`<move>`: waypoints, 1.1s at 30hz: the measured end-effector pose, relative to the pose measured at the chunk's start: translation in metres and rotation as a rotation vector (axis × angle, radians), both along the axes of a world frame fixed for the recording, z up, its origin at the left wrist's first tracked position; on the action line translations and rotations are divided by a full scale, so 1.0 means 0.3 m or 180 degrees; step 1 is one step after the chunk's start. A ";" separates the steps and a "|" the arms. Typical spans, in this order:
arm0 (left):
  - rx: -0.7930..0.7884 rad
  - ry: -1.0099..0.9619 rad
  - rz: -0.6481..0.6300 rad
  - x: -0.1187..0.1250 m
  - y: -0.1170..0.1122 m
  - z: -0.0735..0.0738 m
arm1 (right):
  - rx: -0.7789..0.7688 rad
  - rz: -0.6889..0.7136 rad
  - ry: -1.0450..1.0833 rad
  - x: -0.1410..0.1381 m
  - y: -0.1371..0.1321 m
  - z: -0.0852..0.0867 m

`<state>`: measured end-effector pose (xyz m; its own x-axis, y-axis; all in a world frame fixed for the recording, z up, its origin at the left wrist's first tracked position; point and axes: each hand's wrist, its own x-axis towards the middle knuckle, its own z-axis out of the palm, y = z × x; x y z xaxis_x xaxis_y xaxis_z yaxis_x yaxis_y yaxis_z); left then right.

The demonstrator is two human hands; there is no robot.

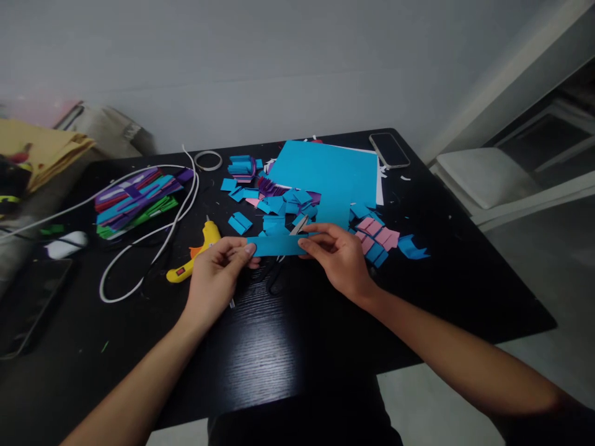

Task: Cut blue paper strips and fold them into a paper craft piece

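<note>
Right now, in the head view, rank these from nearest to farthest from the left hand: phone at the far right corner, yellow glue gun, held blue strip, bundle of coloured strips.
From the left hand:
1. Blue strip: pinched in its fingers.
2. Yellow glue gun: just left, partly hidden.
3. Bundle of coloured strips: farther left.
4. Phone: far right corner.

The strip [274,246] is smooth, matt paper, as is the sheet [330,167]. The scraps [240,223] look like dull paper too, creased by folds. The blades of the scissors [299,226] look metallic. The table [260,353] shows fine wood-like grain under a glossy finish. The gun [211,234] appears plastic, the cord [113,301] plastic-sheathed, the far phone [389,150] glassy, the wall [297,56] matt.
</note>
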<state>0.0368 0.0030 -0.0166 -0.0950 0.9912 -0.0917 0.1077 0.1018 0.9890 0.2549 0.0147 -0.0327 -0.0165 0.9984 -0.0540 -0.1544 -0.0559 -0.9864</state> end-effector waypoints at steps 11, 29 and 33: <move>0.0203 0.0235 -0.0076 -0.022 0.008 0.018 | 0.0067 0.0481 -0.0247 0.006 -0.010 0.013; 0.0067 0.0491 -0.1083 0.011 -0.031 0.015 | -0.0086 0.1604 -0.0643 -0.016 -0.057 0.015; -0.0023 0.0445 -0.1121 0.010 -0.029 0.014 | -0.0155 0.1495 -0.0643 -0.011 -0.051 0.010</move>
